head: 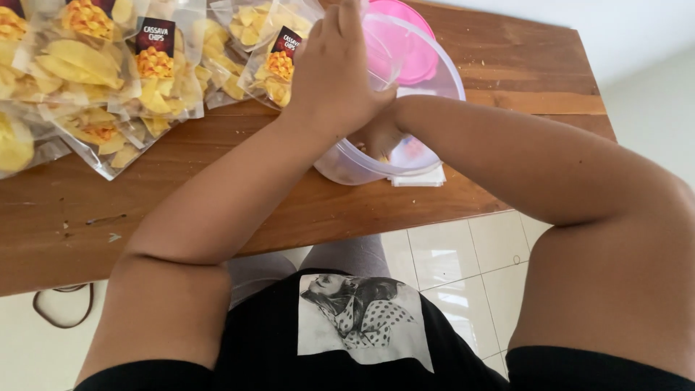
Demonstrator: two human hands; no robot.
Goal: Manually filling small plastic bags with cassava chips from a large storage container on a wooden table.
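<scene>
Filling step, I judge: the right hand (381, 136) digs in the clear tub (434, 72), fingers hidden; the left hand (334, 69) grips a clear bag (384, 54). Next calls for dropping chips in.

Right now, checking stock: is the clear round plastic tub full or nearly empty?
Nearly empty: the clear round plastic tub shows bare bottom, only crumbs beside the right hand.

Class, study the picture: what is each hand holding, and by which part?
The left hand rests at the clear tub's rim; the right hand reaches inside. Neither grip can be told.
</scene>
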